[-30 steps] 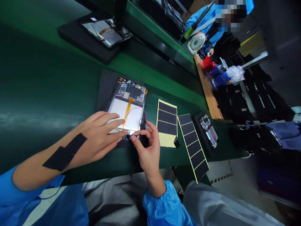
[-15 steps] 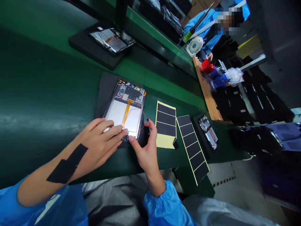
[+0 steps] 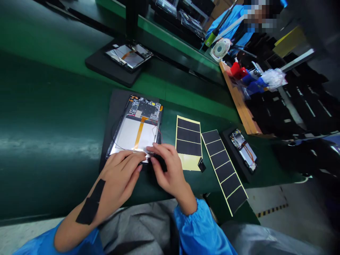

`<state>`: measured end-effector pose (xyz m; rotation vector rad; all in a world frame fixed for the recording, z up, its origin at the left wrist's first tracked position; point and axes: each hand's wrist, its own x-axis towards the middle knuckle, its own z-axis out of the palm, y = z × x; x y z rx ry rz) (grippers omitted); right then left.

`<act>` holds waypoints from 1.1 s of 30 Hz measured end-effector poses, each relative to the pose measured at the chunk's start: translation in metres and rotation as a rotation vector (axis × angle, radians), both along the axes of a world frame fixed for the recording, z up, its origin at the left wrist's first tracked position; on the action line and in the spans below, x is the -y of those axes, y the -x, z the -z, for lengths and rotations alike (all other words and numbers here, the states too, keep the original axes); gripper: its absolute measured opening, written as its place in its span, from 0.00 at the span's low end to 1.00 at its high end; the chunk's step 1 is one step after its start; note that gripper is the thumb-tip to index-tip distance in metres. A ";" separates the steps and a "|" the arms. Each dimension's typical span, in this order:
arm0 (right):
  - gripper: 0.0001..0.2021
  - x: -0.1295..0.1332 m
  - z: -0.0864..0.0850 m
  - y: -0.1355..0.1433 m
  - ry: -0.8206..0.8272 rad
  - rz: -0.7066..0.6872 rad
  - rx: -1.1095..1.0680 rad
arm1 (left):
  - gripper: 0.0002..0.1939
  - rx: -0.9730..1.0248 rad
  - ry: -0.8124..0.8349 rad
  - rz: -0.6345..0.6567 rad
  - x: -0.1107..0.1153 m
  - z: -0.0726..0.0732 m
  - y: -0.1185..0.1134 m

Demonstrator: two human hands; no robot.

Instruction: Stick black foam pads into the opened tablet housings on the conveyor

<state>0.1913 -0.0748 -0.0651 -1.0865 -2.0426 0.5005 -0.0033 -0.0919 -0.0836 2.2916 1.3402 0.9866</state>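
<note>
An opened tablet (image 3: 126,132) lies on a dark pad (image 3: 117,99), showing its circuit board (image 3: 145,109), a pale battery panel and an orange ribbon cable (image 3: 139,131). Thin red and black wires cross it. My left hand (image 3: 123,173) rests over the lower edge, fingers side by side and slightly bent, thumb apart below them. Two black tape pieces (image 3: 91,205) stick to its wrist. At the lower right corner, my right hand (image 3: 170,168) has thumb and fingers closed in close to the wires; whatever lies between the fingertips is too small to make out.
Right of the tablet lie two sheets of black adhesive pieces (image 3: 188,134) (image 3: 224,168). Further right is a smaller opened device (image 3: 244,150) on a pad. Another opened tablet (image 3: 130,55) sits behind. A white fan (image 3: 220,49), a wooden edge (image 3: 239,102) and a co-worker are beyond.
My right hand has moved its fingers from the wire end beside the tablet in to the lower right corner. My left fingers have drawn back to the lower edge. The view has shifted slightly.
</note>
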 end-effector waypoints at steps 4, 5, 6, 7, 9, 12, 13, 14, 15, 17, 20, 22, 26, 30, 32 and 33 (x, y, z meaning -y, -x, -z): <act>0.31 -0.010 0.002 -0.005 -0.022 -0.063 0.116 | 0.10 0.001 -0.014 0.011 -0.006 -0.001 0.000; 0.31 -0.009 0.005 -0.005 -0.025 -0.045 0.089 | 0.11 -0.001 -0.047 0.008 -0.006 0.000 0.001; 0.31 -0.007 0.007 -0.004 -0.026 -0.026 0.053 | 0.12 -0.014 -0.086 0.003 -0.005 0.002 0.002; 0.31 -0.004 0.010 -0.003 -0.025 -0.007 0.016 | 0.14 -0.038 -0.123 -0.005 -0.004 0.004 0.002; 0.31 0.001 0.013 0.000 -0.023 0.031 -0.039 | 0.16 -0.099 -0.171 -0.035 -0.001 0.007 0.004; 0.31 0.005 0.014 0.003 -0.028 0.068 -0.067 | 0.15 -0.131 -0.171 -0.085 0.003 0.007 0.005; 0.31 0.005 0.014 0.003 -0.030 0.072 -0.069 | 0.15 -0.129 -0.169 -0.091 0.003 0.007 0.006; 0.31 0.005 0.013 0.003 -0.034 0.075 -0.072 | 0.15 -0.125 -0.169 -0.091 0.003 0.006 0.006; 0.31 0.005 0.013 0.003 -0.038 0.077 -0.077 | 0.15 -0.123 -0.166 -0.086 0.002 0.005 0.006; 0.29 0.005 0.012 0.003 -0.039 0.085 -0.083 | 0.14 -0.114 -0.152 -0.077 0.000 0.004 0.006; 0.26 0.006 0.012 0.004 -0.015 0.092 -0.095 | 0.11 -0.101 -0.112 -0.088 -0.004 0.001 0.003; 0.23 0.010 0.009 0.005 0.016 0.143 -0.155 | 0.08 -0.101 -0.087 -0.088 -0.006 -0.001 0.000; 0.12 0.021 -0.006 0.009 0.240 0.441 -0.507 | 0.07 -0.091 -0.049 -0.044 -0.008 -0.004 -0.007; 0.09 0.028 -0.025 0.015 0.914 0.322 -1.052 | 0.08 -0.060 -0.047 -0.044 -0.008 -0.004 -0.008; 0.12 0.028 -0.030 0.019 1.186 0.288 -1.248 | 0.09 -0.056 -0.073 -0.034 -0.009 -0.003 -0.007; 0.12 0.027 -0.030 0.021 1.270 0.308 -1.310 | 0.09 -0.054 -0.087 -0.027 -0.009 -0.003 -0.006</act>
